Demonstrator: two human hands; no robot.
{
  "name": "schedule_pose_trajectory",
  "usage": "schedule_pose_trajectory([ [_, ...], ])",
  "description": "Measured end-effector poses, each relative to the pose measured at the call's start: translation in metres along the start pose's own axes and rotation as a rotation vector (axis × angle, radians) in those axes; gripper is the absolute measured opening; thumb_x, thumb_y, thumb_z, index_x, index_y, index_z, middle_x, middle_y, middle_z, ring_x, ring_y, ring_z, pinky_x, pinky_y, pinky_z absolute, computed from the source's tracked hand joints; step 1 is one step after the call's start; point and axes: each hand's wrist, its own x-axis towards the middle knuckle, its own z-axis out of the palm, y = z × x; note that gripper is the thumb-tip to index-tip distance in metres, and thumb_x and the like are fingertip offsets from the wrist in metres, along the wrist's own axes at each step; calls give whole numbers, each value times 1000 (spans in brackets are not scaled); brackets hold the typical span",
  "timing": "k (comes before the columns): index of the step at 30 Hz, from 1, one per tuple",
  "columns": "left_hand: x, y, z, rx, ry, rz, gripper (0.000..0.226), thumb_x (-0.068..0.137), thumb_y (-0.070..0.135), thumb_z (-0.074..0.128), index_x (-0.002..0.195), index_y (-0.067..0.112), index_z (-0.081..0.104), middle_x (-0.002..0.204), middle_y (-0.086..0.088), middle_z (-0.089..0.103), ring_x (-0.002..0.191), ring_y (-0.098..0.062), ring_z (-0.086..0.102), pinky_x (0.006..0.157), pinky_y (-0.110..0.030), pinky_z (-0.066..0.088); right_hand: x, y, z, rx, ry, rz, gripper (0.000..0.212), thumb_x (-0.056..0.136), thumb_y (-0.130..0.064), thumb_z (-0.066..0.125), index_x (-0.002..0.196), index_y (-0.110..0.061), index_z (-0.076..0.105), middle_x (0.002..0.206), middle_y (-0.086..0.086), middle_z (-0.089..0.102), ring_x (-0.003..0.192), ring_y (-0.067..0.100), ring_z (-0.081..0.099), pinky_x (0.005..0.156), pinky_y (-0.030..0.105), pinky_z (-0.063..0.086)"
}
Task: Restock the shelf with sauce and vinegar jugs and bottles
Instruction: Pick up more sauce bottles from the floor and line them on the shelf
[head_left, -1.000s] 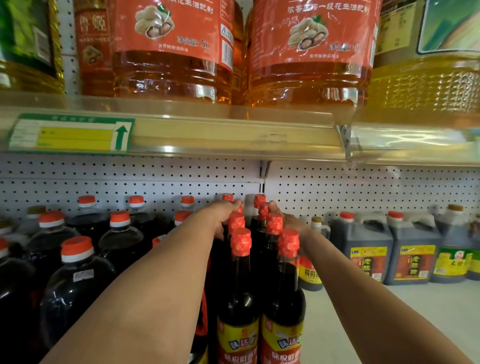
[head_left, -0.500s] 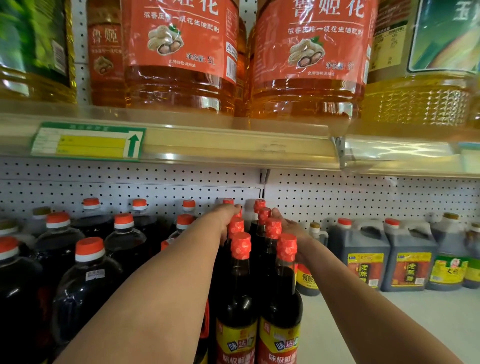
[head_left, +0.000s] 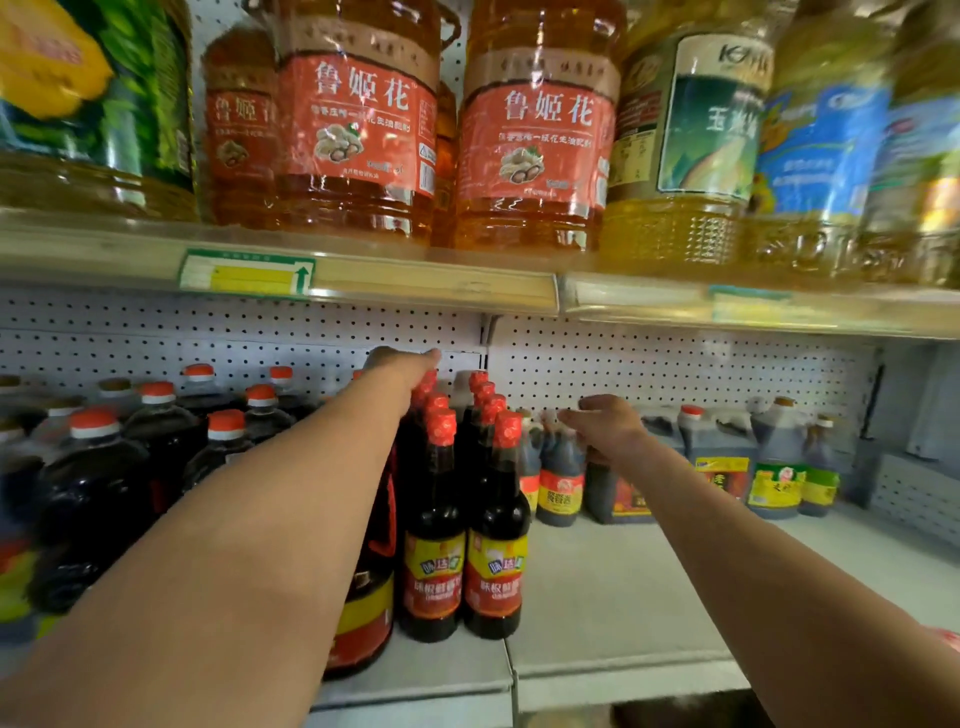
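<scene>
Neither hand holds anything rn. Left hand (head_left: 402, 364) is reached deep over the red caps at the back of the two rows of tall dark sauce bottles (head_left: 467, 519), fingers loosely curved; whether they touch a cap I can't tell. Right hand (head_left: 605, 421) hovers w/ relaxed fingers above the squat dark vinegar jugs (head_left: 719, 457) and small bottles near the pegboard (head_left: 675, 364), gripping nothing. Bottles stand upright, packed touching, on the lower shelf (head_left: 597, 597), w/ bare shelf to their right. Judgement: the tall ones look like glass, so heavy-ish, stiff, breakable, top-heavy, smooth-sided; take by the neck under the cap or round the body, slide rather than tip. Jugs prob. plastic & heavy when full; use the moulded handle.
</scene>
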Motion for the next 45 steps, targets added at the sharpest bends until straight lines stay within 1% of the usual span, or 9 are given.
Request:
schedule_pose_trajectory([
  [6, -76, -12, -40, -99, 37, 20, 75, 80, 32, 82, 142, 9, 47, 143, -16, 53, 124, -34, 54, 105, -43, 46, -73, 5, -41, -97, -14, -125, 55, 86, -36, 77, 134, -16, 59, 123, 11, 64, 113, 28, 62, 95, 35, 52],
  [10, -151, -38, -52, -135, 32, 50, 52, 78, 10, 83, 123, 17, 58, 131, -10, 60, 111, -25, 58, 90, -34, 52, -133, 16, -62, -171, -153, -236, 53, 87, -21, 75, 136, -19, 56, 127, 6, 63, 94, 12, 57, 72, 18, 42],
  [13, -205, -63, -56, 8, 29, 48, 60, 77, 9, 83, 130, 18, 57, 133, -10, 58, 109, -27, 58, 87, -38, 53, -176, 26, -70, -299, -180, -299, 49, 82, -29, 77, 128, -27, 59, 115, -1, 62, 98, 15, 59, 66, 18, 42],
  [17, -266, -98, -54, 197, 10, 17, 68, 73, 14, 88, 132, 22, 56, 134, -9, 56, 118, -29, 56, 99, -46, 51, -229, 48, -76, -339, -226, -250, 64, 79, -35, 83, 135, -28, 54, 129, 4, 63, 109, 21, 62, 86, 30, 50],
  [21, -303, -126, -56, 296, -15, 52, 67, 69, 18, 90, 128, 21, 58, 128, -7, 61, 107, -23, 58, 88, -33, 50, -277, 69, -76, -371, -272, -238, 71, 81, -33, 83, 142, -22, 49, 140, 6, 57, 126, 25, 57, 84, 24, 46],
  [25, -332, -153, -58, 383, -113, 53, 67, 70, 24, 90, 129, 24, 57, 133, -5, 58, 111, -23, 58, 92, -34, 50, -321, 91, -72, -390, -263, -191, 69, 78, -31, 84, 139, -25, 52, 137, 7, 58, 125, 25, 56, 88, 27, 44],
  [30, -370, -208, -60, 422, -211, 15, 57, 71, 23, 88, 121, 26, 59, 125, -6, 61, 109, -26, 59, 92, -38, 52, -379, 132, -50, -420, -300, -74, 65, 77, -31, 85, 135, -26, 55, 131, 4, 62, 107, 19, 58, 70, 19, 42],
  [34, -400, -264, -70, 483, -299, -56, 62, 69, 24, 89, 123, 25, 61, 126, -8, 60, 108, -27, 61, 94, -40, 52, -429, 180, -19, -478, -347, 79, 70, 79, -37, 83, 140, -27, 51, 139, 7, 57, 122, 25, 56, 85, 25, 40],
  [45, -507, -436, -106, 579, -481, -338, 62, 74, 26, 86, 128, 21, 59, 130, -13, 58, 109, -31, 61, 89, -38, 54, -568, 324, 24, -475, -470, 399, 70, 82, -46, 78, 141, -19, 51, 135, 10, 60, 122, 27, 58, 88, 26, 43],
])
